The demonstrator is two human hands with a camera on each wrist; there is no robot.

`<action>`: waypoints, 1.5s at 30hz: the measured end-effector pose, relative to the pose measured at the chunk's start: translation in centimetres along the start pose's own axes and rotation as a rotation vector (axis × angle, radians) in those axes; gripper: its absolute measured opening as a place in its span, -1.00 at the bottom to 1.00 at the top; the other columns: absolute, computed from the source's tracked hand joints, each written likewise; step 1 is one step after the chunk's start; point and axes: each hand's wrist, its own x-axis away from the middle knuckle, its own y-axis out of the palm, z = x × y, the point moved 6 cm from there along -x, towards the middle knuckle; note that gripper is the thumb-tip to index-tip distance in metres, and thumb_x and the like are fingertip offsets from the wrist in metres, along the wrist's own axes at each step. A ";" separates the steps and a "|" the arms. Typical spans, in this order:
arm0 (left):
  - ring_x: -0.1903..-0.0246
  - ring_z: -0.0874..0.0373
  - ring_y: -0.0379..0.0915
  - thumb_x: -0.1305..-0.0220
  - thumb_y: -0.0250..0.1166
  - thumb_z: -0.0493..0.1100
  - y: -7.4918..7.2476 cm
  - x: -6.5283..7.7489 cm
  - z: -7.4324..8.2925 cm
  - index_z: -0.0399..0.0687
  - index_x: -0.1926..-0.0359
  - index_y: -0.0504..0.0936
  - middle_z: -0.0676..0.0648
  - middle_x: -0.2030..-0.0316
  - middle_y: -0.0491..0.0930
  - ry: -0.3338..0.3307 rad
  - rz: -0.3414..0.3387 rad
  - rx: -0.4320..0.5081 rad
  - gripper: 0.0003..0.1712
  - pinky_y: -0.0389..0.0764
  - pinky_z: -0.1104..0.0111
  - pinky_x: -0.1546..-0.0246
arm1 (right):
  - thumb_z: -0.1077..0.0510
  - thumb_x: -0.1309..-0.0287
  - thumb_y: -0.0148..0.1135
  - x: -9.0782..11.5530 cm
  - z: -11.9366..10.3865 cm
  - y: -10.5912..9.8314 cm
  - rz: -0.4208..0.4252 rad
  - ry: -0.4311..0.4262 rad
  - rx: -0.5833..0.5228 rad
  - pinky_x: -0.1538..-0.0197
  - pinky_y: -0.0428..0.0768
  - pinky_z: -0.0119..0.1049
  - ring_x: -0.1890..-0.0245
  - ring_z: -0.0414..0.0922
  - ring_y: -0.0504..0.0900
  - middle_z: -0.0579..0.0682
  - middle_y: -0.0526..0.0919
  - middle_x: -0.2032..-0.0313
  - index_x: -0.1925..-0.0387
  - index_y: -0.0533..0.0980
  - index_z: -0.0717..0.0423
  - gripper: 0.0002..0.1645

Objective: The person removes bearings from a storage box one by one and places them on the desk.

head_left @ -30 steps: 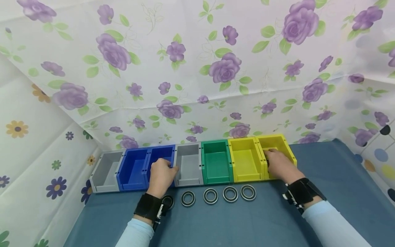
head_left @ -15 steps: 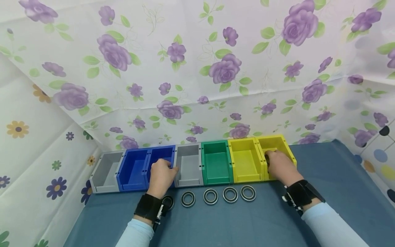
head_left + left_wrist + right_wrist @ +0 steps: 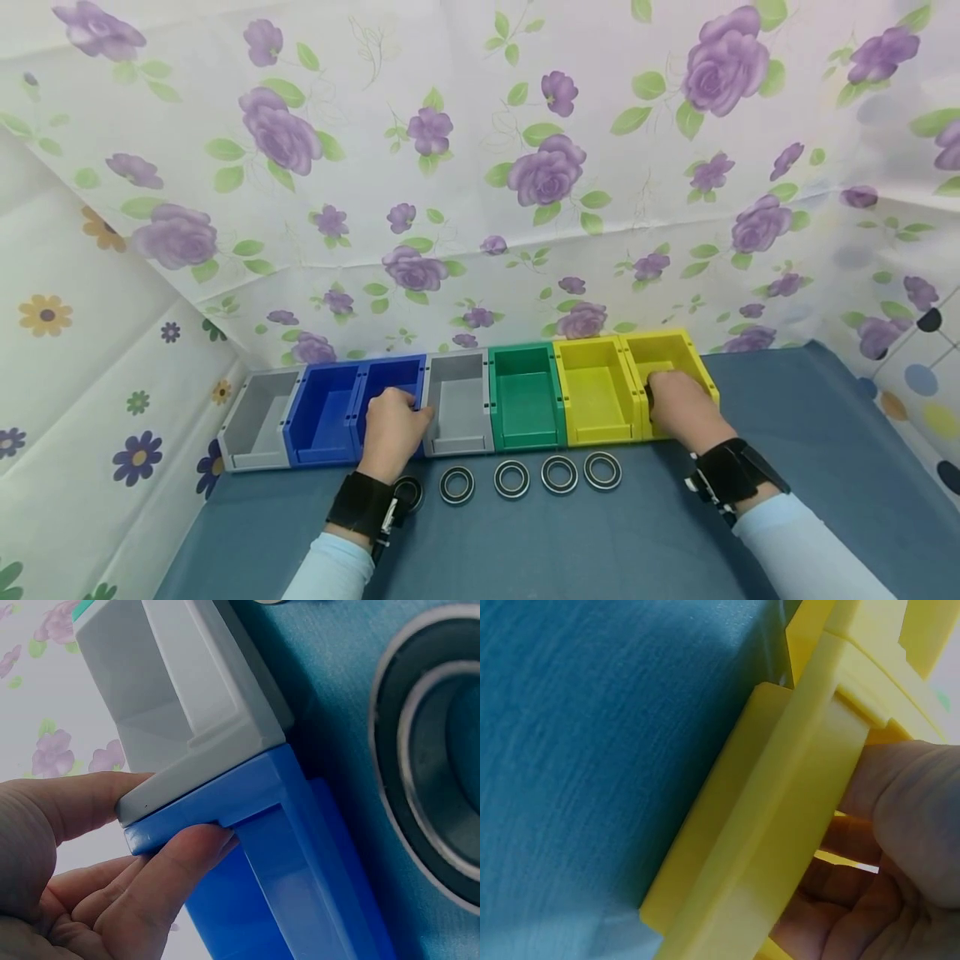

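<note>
In the head view, my left hand [image 3: 395, 425] is at the seam between the right-hand blue bin [image 3: 325, 417] and the middle grey bin [image 3: 460, 433]. The left wrist view shows its thumb and forefinger pinching the adjoining walls of the blue bin [image 3: 255, 795] and the grey bin [image 3: 217, 742]. My right hand [image 3: 682, 407] reaches into the rightmost yellow bin [image 3: 678, 340], its fingers curled. A dark object [image 3: 649, 396] shows as a sliver at its fingertips; its kind is unclear. In the right wrist view, the yellow bin's front wall [image 3: 772, 825] hides the fingertips.
A green bin [image 3: 525, 392], another yellow bin [image 3: 596, 392] and a far-left grey bin [image 3: 258, 412] complete the row. Several bearings [image 3: 512, 495] lie on the blue cloth [image 3: 540, 550] before it, one partly behind the left wrist. A flowered sheet [image 3: 465, 217] stands behind.
My right hand has shifted and turned slightly inside the rightmost yellow bin. The left hand keeps its hold, and the bearings and bins stay in place.
</note>
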 end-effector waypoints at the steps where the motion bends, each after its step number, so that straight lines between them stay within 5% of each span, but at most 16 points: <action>1: 0.83 0.18 0.08 -0.09 0.33 -0.12 0.0 0.0 0.0 -0.07 0.81 0.24 0.08 0.80 0.07 0.001 0.000 -0.001 -0.49 0.11 0.41 0.82 | 0.32 -0.14 0.09 0.0 0.0 0.0 -0.008 -0.005 0.003 0.42 0.39 -0.22 0.51 -0.06 0.38 0.02 0.38 0.55 0.40 0.39 0.16 -0.95; 9: 0.83 0.19 0.07 -0.09 0.33 -0.12 0.1 0.0 -0.1 -0.06 0.81 0.23 0.08 0.80 0.06 -0.004 -0.002 -0.006 -0.49 0.11 0.41 0.81 | 0.34 -0.11 0.11 0.6 -0.7 -0.3 -0.037 -0.028 0.028 0.44 0.38 -0.24 0.54 -0.08 0.37 -0.01 0.39 0.57 0.46 0.39 0.13 -0.89; 26: 0.83 0.20 0.05 -0.09 0.32 -0.12 0.0 -0.1 0.0 -0.06 0.82 0.25 0.09 0.81 0.06 -0.004 -0.004 -0.013 -0.49 0.11 0.41 0.82 | 0.06 -0.09 0.28 3.9 -1.2 -3.2 0.189 -0.074 -0.062 0.51 0.32 -0.24 0.56 -0.11 0.33 -0.04 0.34 0.57 0.41 0.42 0.10 -0.77; 32: 0.83 0.18 0.09 -0.09 0.32 -0.12 0.2 -0.2 0.0 -0.08 0.81 0.29 0.08 0.81 0.09 -0.015 -0.005 -0.011 -0.51 0.13 0.41 0.82 | 0.04 -0.04 0.32 5.8 -1.8 -4.1 0.263 -0.108 -0.065 0.45 0.43 -0.24 0.48 -0.12 0.41 0.00 0.44 0.47 0.23 0.51 0.21 -0.65; 45: 0.84 0.17 0.10 -0.09 0.33 -0.13 -0.1 0.1 0.1 -0.08 0.82 0.26 0.08 0.82 0.08 0.001 -0.001 0.009 -0.50 0.13 0.40 0.83 | -0.02 0.12 0.42 9.0 -3.1 -3.9 0.300 -0.128 -0.053 0.42 0.50 -0.23 0.41 -0.11 0.49 0.04 0.51 0.34 0.10 0.53 0.21 -0.44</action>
